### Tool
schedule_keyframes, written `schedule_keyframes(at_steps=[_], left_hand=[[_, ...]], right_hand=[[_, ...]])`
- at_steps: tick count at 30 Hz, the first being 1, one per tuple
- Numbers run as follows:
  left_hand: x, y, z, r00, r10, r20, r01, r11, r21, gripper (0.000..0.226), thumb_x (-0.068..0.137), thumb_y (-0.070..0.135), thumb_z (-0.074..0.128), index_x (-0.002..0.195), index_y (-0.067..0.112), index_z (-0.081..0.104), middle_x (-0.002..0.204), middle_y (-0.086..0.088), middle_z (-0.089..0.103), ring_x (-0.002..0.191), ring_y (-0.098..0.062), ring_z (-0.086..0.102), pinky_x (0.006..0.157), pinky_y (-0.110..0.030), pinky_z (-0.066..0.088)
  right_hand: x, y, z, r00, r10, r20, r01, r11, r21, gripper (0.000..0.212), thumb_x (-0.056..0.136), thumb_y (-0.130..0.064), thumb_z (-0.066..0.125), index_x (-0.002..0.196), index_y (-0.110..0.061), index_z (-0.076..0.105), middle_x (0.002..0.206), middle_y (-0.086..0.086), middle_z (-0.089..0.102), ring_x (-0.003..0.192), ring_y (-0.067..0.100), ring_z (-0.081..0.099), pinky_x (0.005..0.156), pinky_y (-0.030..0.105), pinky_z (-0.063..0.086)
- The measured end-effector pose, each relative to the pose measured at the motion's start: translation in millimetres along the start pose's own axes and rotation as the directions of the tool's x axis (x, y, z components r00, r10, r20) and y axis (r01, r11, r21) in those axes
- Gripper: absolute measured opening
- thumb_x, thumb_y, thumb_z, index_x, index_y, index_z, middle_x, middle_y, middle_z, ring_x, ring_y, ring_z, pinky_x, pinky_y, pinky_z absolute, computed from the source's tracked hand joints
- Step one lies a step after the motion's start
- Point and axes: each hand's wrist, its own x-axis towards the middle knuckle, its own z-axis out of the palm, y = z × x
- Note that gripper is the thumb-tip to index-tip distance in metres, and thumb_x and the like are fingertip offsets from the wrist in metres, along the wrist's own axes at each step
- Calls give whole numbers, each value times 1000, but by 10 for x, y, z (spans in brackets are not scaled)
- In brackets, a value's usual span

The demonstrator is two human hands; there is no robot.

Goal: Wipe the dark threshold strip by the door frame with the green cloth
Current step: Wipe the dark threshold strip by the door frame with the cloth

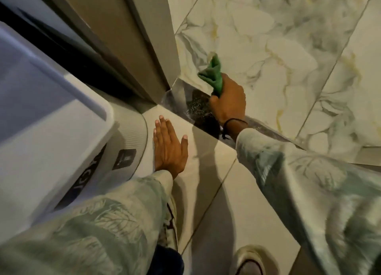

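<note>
The dark speckled threshold strip [195, 105] runs diagonally across the floor from the foot of the door frame [156, 54] toward the lower right. My right hand [228, 101] rests over the strip close to the frame, shut on the green cloth [213, 74]. The cloth bunches out above my fingers over the marble-patterned tiles. My left hand [169, 146] lies flat on the plain floor tile, fingers spread, holding nothing. My right forearm covers part of the strip.
A white appliance [61, 130] with a dark label stands at the left, close to my left hand. Marble-patterned tiles [288, 47] lie beyond the strip. A pale shoe [250, 260] shows at the bottom edge.
</note>
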Motion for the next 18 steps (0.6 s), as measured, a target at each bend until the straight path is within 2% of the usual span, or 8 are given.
schedule_keyframes(at_steps=[2, 4, 7, 10, 13, 16, 18], left_hand=[[184, -132, 361, 999, -19, -40, 22, 997, 76, 79, 110, 46, 24, 167, -1, -4, 178, -23, -6, 166, -38, -3, 135, -49, -1], [276, -216, 599, 998, -45, -53, 48, 997, 65, 79, 110, 44, 28, 167, -2, -1, 177, -25, -3, 166, -40, 0, 136, -52, 5], [282, -257, 821, 976, -40, -213, 51, 998, 43, 75, 110, 43, 31, 166, -4, 14, 176, -26, 11, 164, -42, 12, 134, -56, 16], [252, -295, 928, 947, -7, -323, 29, 998, 63, 73, 110, 44, 31, 166, -2, 19, 175, -25, 16, 164, -40, 14, 134, -57, 18], [261, -298, 932, 935, -17, -353, 33, 999, 37, 73, 109, 43, 32, 165, -2, 22, 175, -24, 18, 164, -40, 16, 132, -58, 21], [267, -286, 916, 934, 1, -357, 17, 999, 48, 73, 108, 42, 33, 164, -3, 25, 174, -25, 20, 163, -42, 19, 131, -60, 25], [273, -278, 898, 939, 1, -344, 15, 999, 43, 73, 108, 42, 33, 164, -3, 24, 174, -26, 19, 163, -43, 17, 130, -61, 25]], right_hand=[[104, 152, 461, 968, -162, 190, 209, 942, -261, 51, 88, -45, 57, 131, -18, 57, 126, 13, 68, 114, 37, 61, 94, 43, 48], [182, 331, 847, 940, -164, 299, 287, 853, -436, 72, 90, -69, 43, 136, -14, 53, 139, 15, 59, 131, 38, 51, 108, 51, 41], [323, 472, 1235, 954, -206, 216, 288, 826, -485, 87, 93, -67, 35, 157, -8, 29, 166, 17, 28, 155, 38, 20, 124, 59, 16], [467, 441, 1511, 958, -223, 180, 287, 776, -562, 85, 95, -62, 32, 161, -9, 19, 171, 16, 12, 158, 40, 6, 125, 65, 2], [453, 300, 1692, 955, -246, 162, 295, 766, -571, 81, 95, -59, 28, 160, -10, 23, 170, 16, 16, 157, 43, 7, 123, 67, 2], [340, 599, 1515, 853, -433, 292, 521, 665, -536, 78, 96, -60, 28, 159, -14, 28, 170, 12, 23, 158, 39, 9, 124, 66, 5], [355, 938, 1212, 803, -457, 383, 596, 589, -546, 78, 97, -64, 26, 160, -19, 26, 171, 7, 21, 159, 34, 8, 125, 62, 9]])
